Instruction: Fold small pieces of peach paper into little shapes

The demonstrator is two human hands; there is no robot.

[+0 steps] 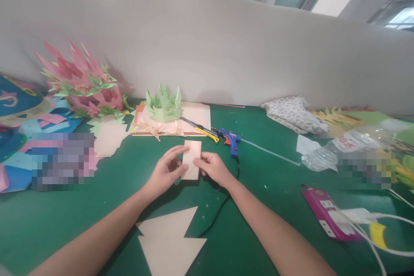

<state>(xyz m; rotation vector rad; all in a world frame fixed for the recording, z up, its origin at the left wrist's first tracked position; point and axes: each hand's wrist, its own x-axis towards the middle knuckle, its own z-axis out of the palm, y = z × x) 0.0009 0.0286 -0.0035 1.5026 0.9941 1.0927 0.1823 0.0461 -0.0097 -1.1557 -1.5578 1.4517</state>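
Note:
Between my two hands is a small cream rectangle of paper (191,161), held upright a little above the green table. My left hand (168,166) pinches its left edge, thumb in front. The right edge is gripped by my right hand (211,167), with the thumb on its face. Nearer to me lie cream paper pieces with pointed corners (173,250). Beyond my hands a blue glue gun (230,140) rests on its side, a clear glue stick (271,152) trailing from it. Beside it is a yellow and black cutter (207,133).
A green paper crown (164,105) stands on stacked paper sheets (200,116). Pink paper crowns (84,77) and coloured scraps (110,136) fill the left. At right are a plastic bottle (339,146), a purple power strip (328,213) with white cables, and a patterned cloth (294,114).

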